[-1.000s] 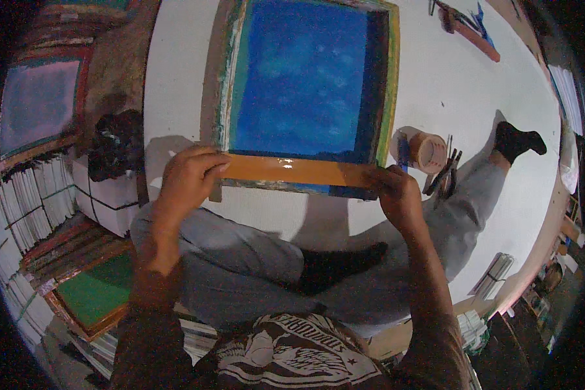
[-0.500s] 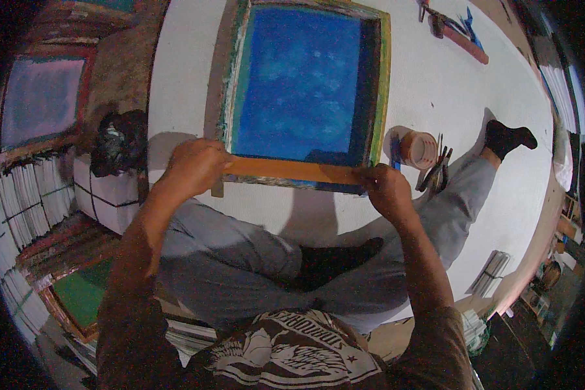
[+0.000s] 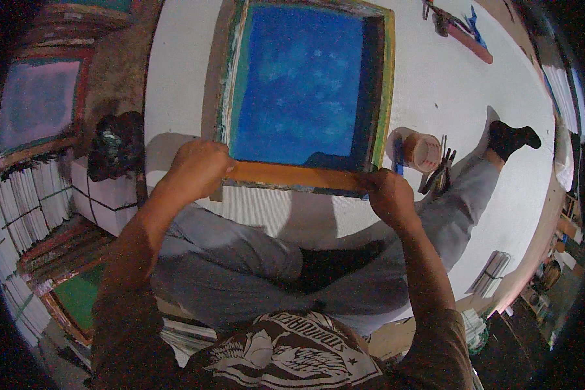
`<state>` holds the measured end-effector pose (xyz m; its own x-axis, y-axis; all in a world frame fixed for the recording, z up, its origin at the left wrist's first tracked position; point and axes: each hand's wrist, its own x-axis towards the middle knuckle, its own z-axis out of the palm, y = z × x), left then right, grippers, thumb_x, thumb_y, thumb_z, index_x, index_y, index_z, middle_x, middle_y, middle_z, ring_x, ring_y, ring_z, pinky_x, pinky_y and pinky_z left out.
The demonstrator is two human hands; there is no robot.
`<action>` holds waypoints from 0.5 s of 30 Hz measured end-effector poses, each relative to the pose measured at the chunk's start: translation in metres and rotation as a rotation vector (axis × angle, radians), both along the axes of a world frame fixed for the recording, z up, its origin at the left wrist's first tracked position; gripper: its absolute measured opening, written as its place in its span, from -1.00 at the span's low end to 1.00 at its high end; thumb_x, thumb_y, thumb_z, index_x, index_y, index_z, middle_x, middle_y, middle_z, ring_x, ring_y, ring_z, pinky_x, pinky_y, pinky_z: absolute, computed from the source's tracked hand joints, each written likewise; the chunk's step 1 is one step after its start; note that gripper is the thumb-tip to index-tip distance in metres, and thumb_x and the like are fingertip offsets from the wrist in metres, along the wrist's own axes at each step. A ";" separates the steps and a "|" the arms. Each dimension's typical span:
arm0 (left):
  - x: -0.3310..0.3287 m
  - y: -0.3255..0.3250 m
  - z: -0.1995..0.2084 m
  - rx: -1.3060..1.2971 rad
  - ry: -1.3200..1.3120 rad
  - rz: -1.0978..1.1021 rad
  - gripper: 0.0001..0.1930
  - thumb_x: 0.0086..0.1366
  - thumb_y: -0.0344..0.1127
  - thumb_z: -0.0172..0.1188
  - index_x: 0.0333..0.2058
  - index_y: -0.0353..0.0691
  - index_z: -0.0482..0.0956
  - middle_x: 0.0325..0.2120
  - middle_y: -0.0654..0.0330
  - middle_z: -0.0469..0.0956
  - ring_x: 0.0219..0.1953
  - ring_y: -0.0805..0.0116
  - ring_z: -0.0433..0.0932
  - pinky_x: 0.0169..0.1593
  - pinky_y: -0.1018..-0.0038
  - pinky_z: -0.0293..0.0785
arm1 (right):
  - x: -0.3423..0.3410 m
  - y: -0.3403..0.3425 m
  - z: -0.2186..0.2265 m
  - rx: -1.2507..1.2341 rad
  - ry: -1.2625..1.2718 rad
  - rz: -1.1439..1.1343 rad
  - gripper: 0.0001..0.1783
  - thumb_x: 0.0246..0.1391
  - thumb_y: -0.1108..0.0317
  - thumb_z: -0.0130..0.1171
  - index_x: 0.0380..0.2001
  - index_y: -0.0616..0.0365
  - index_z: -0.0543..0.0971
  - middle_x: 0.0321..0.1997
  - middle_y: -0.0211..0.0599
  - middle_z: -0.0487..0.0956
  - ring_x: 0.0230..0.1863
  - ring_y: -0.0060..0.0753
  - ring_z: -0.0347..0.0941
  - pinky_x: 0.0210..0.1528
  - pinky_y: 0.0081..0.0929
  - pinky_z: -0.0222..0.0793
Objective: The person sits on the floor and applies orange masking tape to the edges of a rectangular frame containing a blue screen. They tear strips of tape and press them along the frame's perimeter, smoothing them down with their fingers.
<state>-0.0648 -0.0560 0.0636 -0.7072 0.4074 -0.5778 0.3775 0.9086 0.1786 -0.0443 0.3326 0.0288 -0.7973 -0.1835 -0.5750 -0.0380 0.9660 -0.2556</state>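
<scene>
A wooden screen-printing frame point(image 3: 388, 84) with a blue mesh point(image 3: 299, 84) lies on the white surface in front of me. Along its near side stretches a strip of brown tape point(image 3: 292, 175), held taut from end to end. My left hand point(image 3: 201, 169) pinches the tape's left end at the frame's near left corner. At the near right corner, the fingers of my right hand point(image 3: 392, 195) are closed on the other end. Whether the strip touches the frame along its whole length I cannot tell.
Right of the frame stand a roll of tape point(image 3: 408, 151) and dark-handled hand tools point(image 3: 441, 177). Farther off lies a reddish bar point(image 3: 471, 44) with tools. My outstretched leg point(image 3: 468, 188) borders the right. At left are a black plastic bag point(image 3: 117, 146) and bundled white stacks point(image 3: 32, 192).
Both hands keep their hold on the tape strip at nearly the same place. The view has shifted slightly, and my left hand's fingers sit a little differently.
</scene>
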 end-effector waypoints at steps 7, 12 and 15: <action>0.000 0.001 -0.011 0.024 0.071 -0.114 -0.88 0.01 -0.41 0.29 -0.43 -0.27 0.70 -0.40 0.02 0.65 -0.32 0.02 0.69 -0.27 0.15 0.62 | -0.004 -0.013 0.012 0.055 0.016 0.051 -0.63 0.15 0.41 0.06 -0.10 -0.23 0.74 -0.23 -0.12 0.67 -0.19 0.03 0.62 -0.10 -0.10 0.53; 0.000 0.005 -0.016 0.032 0.063 -0.219 -0.90 -0.03 -0.43 0.31 -0.48 -0.28 0.69 -0.41 0.02 0.65 -0.35 0.05 0.70 -0.30 0.15 0.63 | -0.002 -0.013 0.008 0.046 0.019 0.047 -0.59 0.12 0.46 0.03 -0.09 -0.22 0.74 -0.22 -0.10 0.66 -0.19 0.04 0.62 -0.10 -0.09 0.53; -0.002 0.007 -0.016 0.025 0.069 -0.238 -0.92 -0.02 -0.43 0.30 -0.49 -0.27 0.69 -0.41 0.04 0.65 -0.33 0.06 0.71 -0.30 0.17 0.63 | 0.001 -0.011 0.004 0.039 0.052 0.048 -0.59 0.11 0.46 0.03 -0.10 -0.20 0.74 -0.23 -0.10 0.65 -0.19 0.04 0.62 -0.11 -0.08 0.52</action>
<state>-0.0663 -0.0493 0.0480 -0.6273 0.5810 -0.5186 0.5924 0.7883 0.1665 -0.0436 0.3219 0.0332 -0.8169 -0.2008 -0.5407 -0.0971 0.9719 -0.2142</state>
